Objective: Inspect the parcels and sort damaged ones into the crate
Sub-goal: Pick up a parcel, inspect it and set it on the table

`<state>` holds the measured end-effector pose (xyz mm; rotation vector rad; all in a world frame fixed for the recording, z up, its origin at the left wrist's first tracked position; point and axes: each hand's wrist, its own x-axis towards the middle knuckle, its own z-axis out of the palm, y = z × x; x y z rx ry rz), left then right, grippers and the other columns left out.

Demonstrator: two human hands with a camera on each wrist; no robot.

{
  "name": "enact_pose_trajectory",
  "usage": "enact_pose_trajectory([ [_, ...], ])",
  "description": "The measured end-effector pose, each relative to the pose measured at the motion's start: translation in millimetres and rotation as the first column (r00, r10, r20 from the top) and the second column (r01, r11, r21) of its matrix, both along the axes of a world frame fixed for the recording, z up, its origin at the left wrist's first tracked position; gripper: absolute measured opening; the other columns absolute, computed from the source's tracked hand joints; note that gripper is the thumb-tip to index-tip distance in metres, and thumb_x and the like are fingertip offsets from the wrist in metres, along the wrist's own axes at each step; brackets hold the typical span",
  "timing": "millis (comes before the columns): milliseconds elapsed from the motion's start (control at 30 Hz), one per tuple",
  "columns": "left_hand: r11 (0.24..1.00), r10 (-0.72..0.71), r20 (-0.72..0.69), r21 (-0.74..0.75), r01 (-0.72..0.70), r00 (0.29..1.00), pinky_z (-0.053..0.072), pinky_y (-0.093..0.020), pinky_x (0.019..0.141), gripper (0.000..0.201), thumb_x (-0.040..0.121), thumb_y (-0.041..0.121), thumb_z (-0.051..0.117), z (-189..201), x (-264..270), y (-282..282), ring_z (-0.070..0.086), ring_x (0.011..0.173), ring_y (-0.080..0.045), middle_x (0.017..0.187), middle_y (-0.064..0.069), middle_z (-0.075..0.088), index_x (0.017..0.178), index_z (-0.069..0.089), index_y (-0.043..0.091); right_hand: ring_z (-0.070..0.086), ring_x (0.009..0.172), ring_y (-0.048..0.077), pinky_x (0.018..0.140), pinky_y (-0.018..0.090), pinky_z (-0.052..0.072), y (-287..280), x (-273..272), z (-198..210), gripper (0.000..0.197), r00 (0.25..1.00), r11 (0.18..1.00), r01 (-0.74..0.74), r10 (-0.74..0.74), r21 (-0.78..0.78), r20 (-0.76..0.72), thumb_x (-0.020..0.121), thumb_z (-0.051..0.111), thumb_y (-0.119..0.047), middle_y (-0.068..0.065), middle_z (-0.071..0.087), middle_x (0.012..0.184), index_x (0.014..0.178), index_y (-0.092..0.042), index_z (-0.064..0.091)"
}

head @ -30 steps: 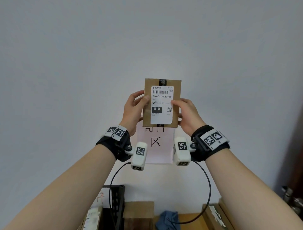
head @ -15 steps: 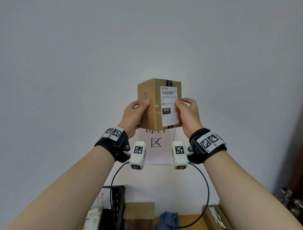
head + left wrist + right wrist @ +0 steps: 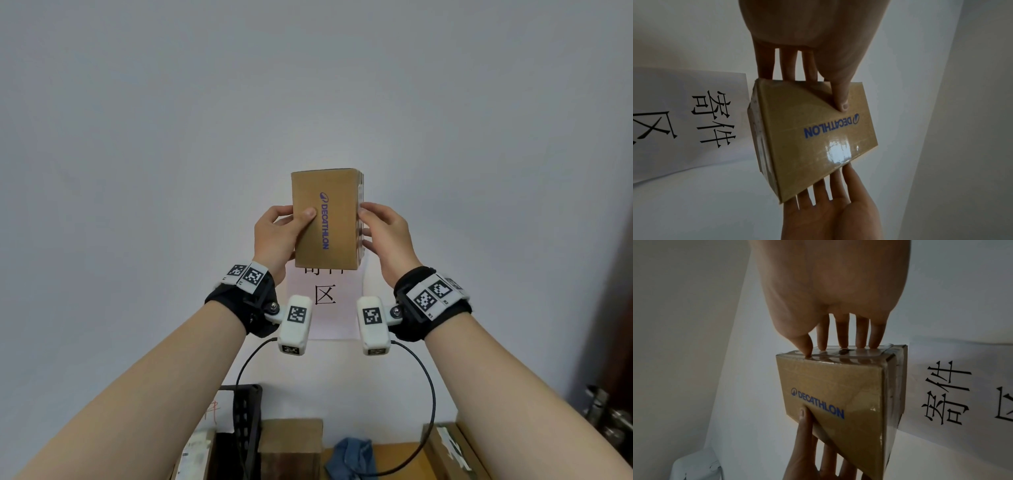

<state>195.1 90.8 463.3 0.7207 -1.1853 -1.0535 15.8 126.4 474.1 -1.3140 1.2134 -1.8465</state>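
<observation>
Left hand [image 3: 275,236]: thumb flat on the front face of the parcel [image 3: 325,219], tip just beside the blue DECATHLON print; the other fingers go behind the left edge. That is a pinch grip on the parcel.
Right hand [image 3: 385,240]: fingertips [image 3: 842,344] pressed against the taped right side, thumb at that side's front edge. The hand clamps the parcel from the right, fingers bent, not wrapped round it.

Parcel: small brown cardboard box, held upright in the air between both hands, at about head height, in front of the white wall [image 3: 171,137]. Plain printed face is toward the head camera; clear tape shines on its surface in the left wrist view. No dent or tear visible on the faces shown; back face is hidden.

Behind it: paper sign [image 3: 325,301] with black characters on the wall, its top line covered by the parcel.

Below, between the forearms: black crate [image 3: 245,428], only one perforated wall in view; a cardboard box [image 3: 291,445] just right of it; blue cloth [image 3: 349,459] on the wooden table [image 3: 400,459]; another carton [image 3: 448,448] at lower right. A black cable [image 3: 430,394] loops between the wrist cameras across this area. Door handle [image 3: 606,411] at the far right edge.
</observation>
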Motion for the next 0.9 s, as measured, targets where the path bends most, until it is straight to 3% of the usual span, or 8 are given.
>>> enact_pose_trajectory([
  [167,1.0,0.012,0.003,-0.008,-0.012,1.0,0.059,-0.031,0.067,0.038,0.088,0.03,0.084,-0.9,0.4,-1.1,0.075,0.08,-0.005,0.109,-0.002,0.08,0.117,0.063,0.014,0.07,0.108,0.022,0.094,0.041,0.06,4.4,1.3,-0.2,0.021,0.999,0.999,-0.033,0.031,0.036,0.043,0.101,0.064,-0.025,0.0,0.072,0.116,0.121,-0.02,0.069],
  [433,1.0,0.016,0.009,0.005,-0.016,1.0,0.059,-0.034,0.072,0.038,0.088,0.031,0.085,-0.2,1.9,-1.2,0.075,0.079,-0.002,0.111,-0.001,0.079,0.116,0.064,0.017,0.07,0.11,0.023,0.094,0.042,0.06,7.3,3.8,0.3,0.022,0.997,0.997,-0.061,0.059,0.044,0.06,0.101,0.063,-0.026,0.001,0.071,0.117,0.122,-0.019,0.067],
  [567,0.999,0.012,0.045,0.033,-0.014,0.999,0.06,-0.032,0.067,0.037,0.093,0.037,0.079,3.6,2.2,1.9,0.074,0.082,-0.005,0.116,0.001,0.077,0.12,0.063,0.017,0.068,0.113,0.019,0.096,0.04,0.057,8.2,6.7,-1.8,0.037,0.997,0.997,-0.074,0.074,0.025,0.011,0.096,0.072,-0.032,-0.002,0.068,0.121,0.129,-0.019,0.061],
  [600,0.999,0.006,0.054,0.041,-0.008,0.999,0.06,-0.033,0.07,0.031,0.097,0.04,0.072,4.8,2.3,2.9,0.074,0.085,-0.007,0.117,0.004,0.076,0.117,0.064,0.018,0.067,0.113,0.017,0.094,0.037,0.057,7.9,6.9,-2.3,0.042,0.998,0.997,-0.067,0.067,0.025,-0.001,0.093,0.075,-0.03,-0.003,0.067,0.124,0.131,-0.02,0.059],
  [700,0.999,-0.009,0.125,0.045,0.004,0.992,0.055,-0.046,0.095,0.026,0.107,0.042,0.053,6.4,3.8,6.2,0.074,0.097,-0.007,0.113,0.016,0.076,0.113,0.074,0.027,0.068,0.105,0.012,0.078,0.03,0.055,9.7,6.0,-1.1,0.045,0.998,0.998,-0.045,0.044,0.032,0.035,0.093,0.071,-0.016,-0.002,0.065,0.123,0.132,-0.024,0.05],
  [800,0.999,-0.016,0.177,0.034,0.01,0.984,0.053,-0.051,0.103,0.019,0.101,0.04,0.066,5.2,7.3,6.1,0.074,0.099,-0.007,0.11,0.017,0.077,0.117,0.074,0.032,0.068,0.094,0.011,0.065,0.027,0.051,12.5,6.6,-0.7,0.042,0.997,0.999,-0.043,0.04,0.034,0.065,0.096,0.062,-0.014,-0.003,0.066,0.118,0.133,-0.027,0.046],
  [900,0.993,-0.076,0.206,0.104,0.056,0.976,0.051,-0.056,0.105,0.054,0.093,0.052,0.074,5.6,11.7,2.9,0.07,0.113,-0.01,0.123,0.012,0.073,0.14,0.056,0.031,0.071,0.079,0.007,0.06,0.028,0.054,14.2,7.2,-1.3,0.04,0.995,0.999,-0.044,0.042,0.027,0.094,0.096,0.057,-0.017,-0.005,0.07,0.108,0.133,-0.027,0.048],
])
